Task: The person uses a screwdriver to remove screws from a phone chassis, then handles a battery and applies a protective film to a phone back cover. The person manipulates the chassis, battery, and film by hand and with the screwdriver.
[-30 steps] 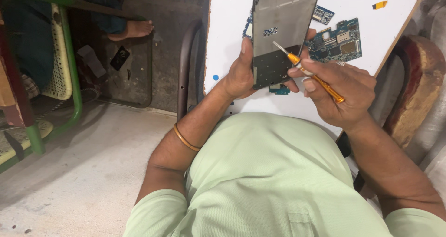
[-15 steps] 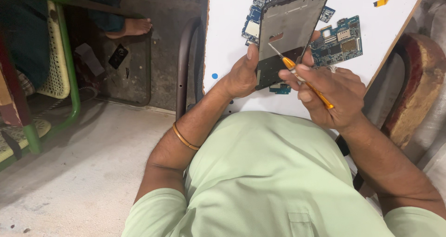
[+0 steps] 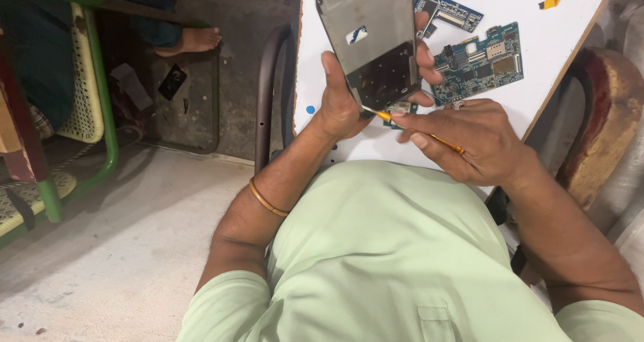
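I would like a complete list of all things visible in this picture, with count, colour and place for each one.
phone frame: one, dark grey, held upright over the table
screwdriver: one, orange handle, tip at the frame's lower edge
circuit boards: two large, blue-green, on the table right of the frame; a small piece lies under the frame
white table: one, top right
yellow piece: one, table's far corner
blue dot: one, table's left edge
green chair: one, left, on the floor
another person's bare foot: one, top left
bangle: one, gold, left wrist
left hand: grips the frame
right hand: holds the screwdriver
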